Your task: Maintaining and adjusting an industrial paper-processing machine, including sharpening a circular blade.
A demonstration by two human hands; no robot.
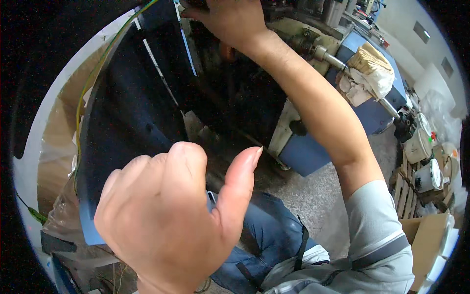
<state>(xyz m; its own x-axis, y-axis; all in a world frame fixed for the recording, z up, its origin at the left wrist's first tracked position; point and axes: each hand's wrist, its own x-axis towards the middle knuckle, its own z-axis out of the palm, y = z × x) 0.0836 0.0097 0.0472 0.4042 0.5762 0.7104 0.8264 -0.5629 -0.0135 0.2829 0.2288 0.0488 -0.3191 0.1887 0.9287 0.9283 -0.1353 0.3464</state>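
My left hand (164,215) is large in the lower middle, with its back toward me. Its thumb stands well apart from the fingers, which bend away out of sight; nothing shows in the gap between thumb and forefinger. Beyond it is a dark panel (132,108) with a pale edge strip. My right hand (232,22) reaches across to the top, into the shadowed upper part of the machine (303,34). Its fingers run into darkness, so whatever they touch is hidden.
At right, a metal bar (333,60) juts from the machine beside folded cloths (369,63) on a blue cabinet (306,152). White buckets (428,175) and a cardboard box (428,242) stand farther right. A yellow-green cable (81,108) hangs at left.
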